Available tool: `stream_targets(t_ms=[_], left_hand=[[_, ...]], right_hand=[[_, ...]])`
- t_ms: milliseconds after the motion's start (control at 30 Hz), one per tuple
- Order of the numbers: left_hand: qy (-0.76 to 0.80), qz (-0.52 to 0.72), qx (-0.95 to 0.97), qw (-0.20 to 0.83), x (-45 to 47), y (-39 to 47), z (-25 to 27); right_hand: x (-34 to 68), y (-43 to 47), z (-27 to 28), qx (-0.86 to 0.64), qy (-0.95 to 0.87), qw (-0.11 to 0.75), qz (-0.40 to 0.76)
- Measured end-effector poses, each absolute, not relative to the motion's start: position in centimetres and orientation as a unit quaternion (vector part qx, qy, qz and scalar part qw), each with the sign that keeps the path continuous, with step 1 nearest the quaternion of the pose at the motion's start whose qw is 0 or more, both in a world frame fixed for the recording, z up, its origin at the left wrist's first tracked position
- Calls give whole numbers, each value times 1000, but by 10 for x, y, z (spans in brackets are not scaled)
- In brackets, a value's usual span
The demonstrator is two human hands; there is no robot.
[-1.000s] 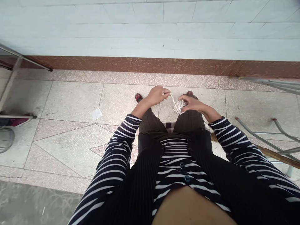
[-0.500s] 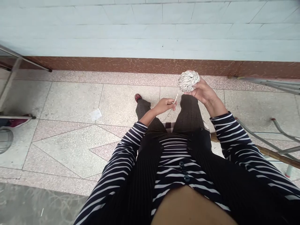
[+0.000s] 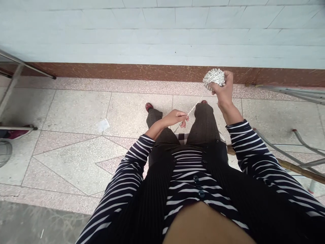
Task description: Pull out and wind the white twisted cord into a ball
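A ball of white cord with dark flecks [image 3: 212,78] is gripped by my right hand [image 3: 225,89], out in front of my right knee. From the ball a single twisted strand of cord [image 3: 195,106] slants down to my left hand [image 3: 176,118]. The left fingers are pinched round that strand above my lap, between my thighs. A short length of it trails below the left hand toward my seat. My palm partly covers the ball's right side.
Grey metal legs [image 3: 274,145] and a wooden pole [image 3: 291,166] are at my right. A pale paper scrap [image 3: 103,125] lies on the tiled floor to my left. A metal frame [image 3: 10,89] and a person's red shoe [image 3: 20,133] show at far left. A tiled wall [image 3: 152,37] rises ahead.
My right hand has moved up and to the right with the ball, and has turned. The strand between my hands is longer. My left hand has shifted slightly left and down.
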State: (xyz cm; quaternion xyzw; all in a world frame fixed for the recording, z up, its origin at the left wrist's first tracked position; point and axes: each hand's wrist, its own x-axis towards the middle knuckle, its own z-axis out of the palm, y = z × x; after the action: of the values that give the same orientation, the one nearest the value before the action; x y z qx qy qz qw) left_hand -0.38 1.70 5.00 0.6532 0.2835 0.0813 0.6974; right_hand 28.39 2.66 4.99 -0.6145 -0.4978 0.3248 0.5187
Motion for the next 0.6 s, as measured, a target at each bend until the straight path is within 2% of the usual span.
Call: stream_targets(t_ms=[100, 233, 367, 500, 600], left_hand=[[284, 101, 648, 700, -19, 23, 42], [359, 127, 686, 620, -33, 47, 17], [419, 151, 719, 533, -29, 89, 6], [430, 229, 756, 437, -17, 152, 30], [409, 293, 771, 391, -9, 189, 61]], right_hand=[[288, 26, 51, -630, -438, 564, 307], [286, 18, 74, -554, -428, 584, 410], [269, 16, 133, -442, -446, 594, 503], [247, 26, 205, -348, -431, 652, 518], [234, 29, 246, -358, -495, 606, 509]])
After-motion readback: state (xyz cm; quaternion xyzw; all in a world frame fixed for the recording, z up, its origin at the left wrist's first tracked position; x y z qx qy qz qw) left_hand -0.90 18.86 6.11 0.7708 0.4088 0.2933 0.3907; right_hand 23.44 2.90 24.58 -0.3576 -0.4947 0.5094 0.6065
